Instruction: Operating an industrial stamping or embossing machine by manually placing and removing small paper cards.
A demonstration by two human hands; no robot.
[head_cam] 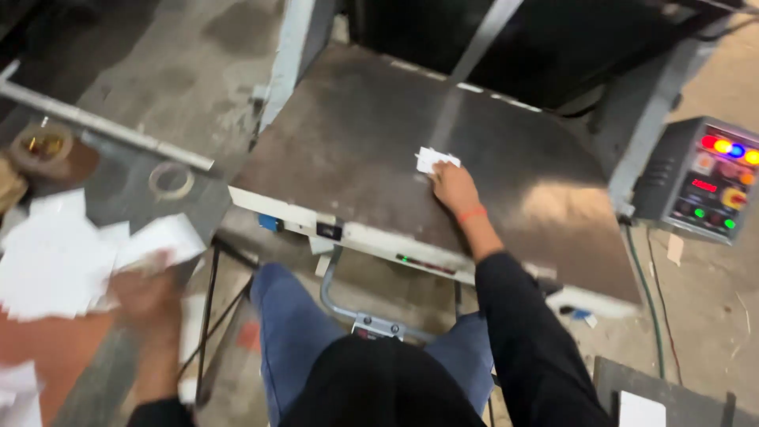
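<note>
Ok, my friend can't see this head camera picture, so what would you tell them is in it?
A seated person's right hand presses a small white paper onto a dark metal machine table. Their blurred left hand touches a pile of white papers on a side table, and a control box glows with coloured lights.

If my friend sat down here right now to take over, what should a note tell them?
Right hand: resting on the dark metal plate, fingertips on a small white paper piece lying there.
Left hand: blurred, at the pile of white paper pieces on the side table; whether it grips one is unclear.
Done: one piece is on the plate.
Left: the pile is still large.
Control box sits to the right, lights on.
</note>
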